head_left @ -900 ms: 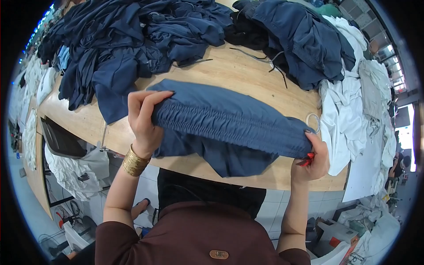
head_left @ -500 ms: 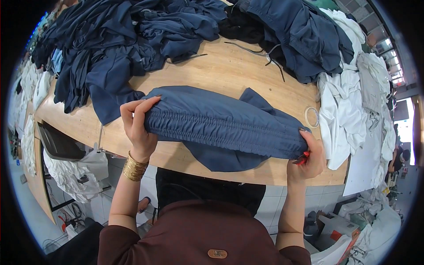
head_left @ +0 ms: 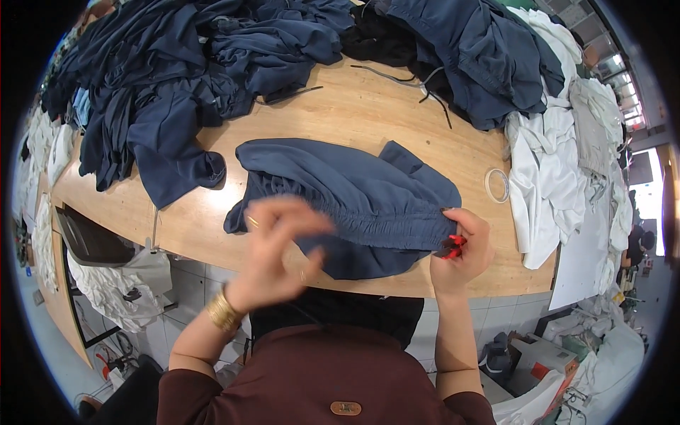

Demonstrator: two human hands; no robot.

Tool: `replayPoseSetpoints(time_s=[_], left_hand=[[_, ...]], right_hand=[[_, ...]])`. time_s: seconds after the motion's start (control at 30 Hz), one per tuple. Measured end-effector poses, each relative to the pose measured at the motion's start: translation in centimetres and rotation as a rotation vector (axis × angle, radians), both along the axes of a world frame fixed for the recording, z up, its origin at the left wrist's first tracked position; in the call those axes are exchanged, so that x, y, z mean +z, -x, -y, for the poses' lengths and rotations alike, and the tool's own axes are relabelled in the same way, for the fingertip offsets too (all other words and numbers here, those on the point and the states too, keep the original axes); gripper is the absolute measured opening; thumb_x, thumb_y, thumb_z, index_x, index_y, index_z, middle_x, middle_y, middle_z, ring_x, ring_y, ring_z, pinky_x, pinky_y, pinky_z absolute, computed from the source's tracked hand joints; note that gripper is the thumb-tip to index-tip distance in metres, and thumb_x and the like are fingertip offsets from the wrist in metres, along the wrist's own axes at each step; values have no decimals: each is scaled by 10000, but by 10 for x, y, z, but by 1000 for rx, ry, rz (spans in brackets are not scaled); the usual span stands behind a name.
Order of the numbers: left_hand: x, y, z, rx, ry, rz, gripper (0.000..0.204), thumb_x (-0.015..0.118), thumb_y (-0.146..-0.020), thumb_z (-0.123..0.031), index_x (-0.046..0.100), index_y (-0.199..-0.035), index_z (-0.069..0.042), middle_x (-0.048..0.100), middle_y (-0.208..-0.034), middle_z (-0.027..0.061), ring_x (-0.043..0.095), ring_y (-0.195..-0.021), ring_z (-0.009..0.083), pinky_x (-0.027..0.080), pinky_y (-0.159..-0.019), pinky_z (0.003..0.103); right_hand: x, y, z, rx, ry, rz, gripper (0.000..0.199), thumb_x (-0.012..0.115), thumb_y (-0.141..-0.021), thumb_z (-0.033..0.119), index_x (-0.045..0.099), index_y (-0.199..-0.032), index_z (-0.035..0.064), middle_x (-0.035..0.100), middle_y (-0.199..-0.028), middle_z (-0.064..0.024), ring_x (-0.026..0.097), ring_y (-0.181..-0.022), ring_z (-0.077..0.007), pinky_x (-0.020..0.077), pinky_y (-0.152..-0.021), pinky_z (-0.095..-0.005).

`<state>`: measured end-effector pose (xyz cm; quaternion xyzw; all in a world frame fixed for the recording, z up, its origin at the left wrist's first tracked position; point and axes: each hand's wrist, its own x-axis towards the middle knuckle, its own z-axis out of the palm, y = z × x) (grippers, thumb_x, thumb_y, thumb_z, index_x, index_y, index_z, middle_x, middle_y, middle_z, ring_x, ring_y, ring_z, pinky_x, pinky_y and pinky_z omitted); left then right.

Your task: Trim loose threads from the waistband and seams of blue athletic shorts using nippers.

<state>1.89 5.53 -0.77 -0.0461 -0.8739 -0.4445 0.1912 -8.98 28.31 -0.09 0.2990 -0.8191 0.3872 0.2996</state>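
Observation:
A dark blue garment with a gathered elastic waistband point(head_left: 354, 191) lies on the wooden table point(head_left: 368, 113) in front of me. My right hand point(head_left: 464, 251) pinches the right end of the waistband and also holds a small red tool point(head_left: 451, 246) against it. My left hand point(head_left: 273, 248) is blurred, lifted off the cloth with fingers spread, just above the garment's lower left part. A gold bracelet point(head_left: 223, 312) sits on my left wrist.
Heaps of dark blue clothes point(head_left: 198, 64) cover the far left and middle of the table, another dark pile point(head_left: 489, 49) lies far right. White garments point(head_left: 552, 170) hang over the right edge. A clear tape ring point(head_left: 497, 185) lies by them. A dark tray point(head_left: 88, 241) sits below left.
My left hand has let go of the waistband's left end and pulled back toward me. The garment has dropped onto the table and spread out. The right hand keeps its hold.

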Motion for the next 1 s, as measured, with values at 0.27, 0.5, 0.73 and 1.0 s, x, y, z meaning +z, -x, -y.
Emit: replayPoseSetpoints(time_s=[0.27,0.5,0.73,1.0], left_hand=[[-18,27,-80,-391,-1803,449,335,507,-918,-141,457,-1229,-28,547,-1119,25,502,-1040,130,411,-895,277],[2,29,-59,-162,-1748,352,234,558,-870,-10,543,-1104,4,589,-1090,82,558,-1015,149,443,-894,314],[14,27,-61,-11,-1635,262,243,605,-818,45,560,-1054,7,609,-1033,78,591,-954,147,477,-850,291],[19,27,-64,44,-1694,304,248,597,-802,73,558,-1039,10,613,-1007,77,601,-927,155,484,-843,286]], right_hand=[[4,-16,7,155,43,-2,274,704,-601,70,538,-819,57,515,-666,-55,470,-543,-166,351,-507,-252],[0,-26,7,211,-100,43,311,691,-500,110,573,-787,97,512,-640,-45,479,-526,-221,346,-492,-305],[2,-33,11,364,-61,253,372,718,-559,87,550,-891,85,525,-693,-58,482,-548,-226,351,-504,-308],[25,-30,19,102,-107,287,255,732,-699,185,579,-874,80,536,-666,-30,457,-575,-204,325,-547,-312]])
